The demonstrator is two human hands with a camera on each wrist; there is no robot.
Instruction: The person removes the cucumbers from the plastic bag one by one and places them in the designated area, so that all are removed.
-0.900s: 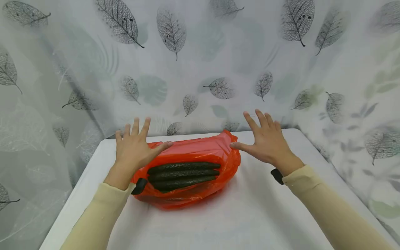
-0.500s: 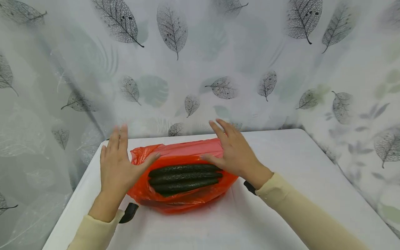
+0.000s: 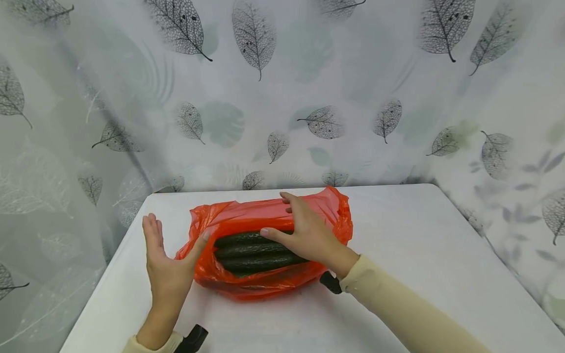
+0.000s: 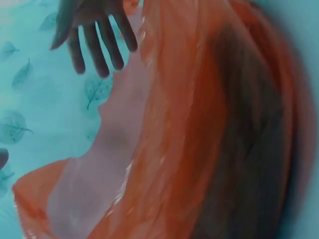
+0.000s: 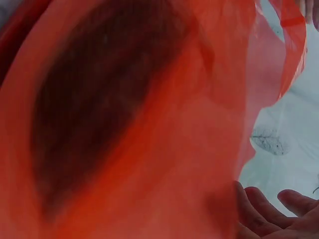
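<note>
A red plastic bag (image 3: 265,289) lies in the head view with three dark green cucumbers (image 3: 251,251) showing at its opening. My left hand (image 3: 169,274) is beside the bag's left end, fingers extended and thumb tip overlapping the bag edge. Over the bag's right half hovers my right hand (image 3: 309,235), fingers loosely spread, thumb pointing left above the cucumbers and covering their right ends. Neither hand grips anything. The left wrist view shows the bag (image 4: 174,99) large, with a hand (image 4: 99,30) beyond it. In the right wrist view, fingers (image 5: 269,209) are beside the bag.
The bag rests on a white table (image 3: 397,274) that narrows toward the back. Behind and at both sides hangs a pale curtain (image 3: 282,73) with leaf prints. A black band (image 3: 330,283) is on the right wrist and another (image 3: 193,338) on the left.
The right hand has moved left, from beside the bag's right end to over it. The left hand has shifted left and toward the body. The bag stays roughly in place.
</note>
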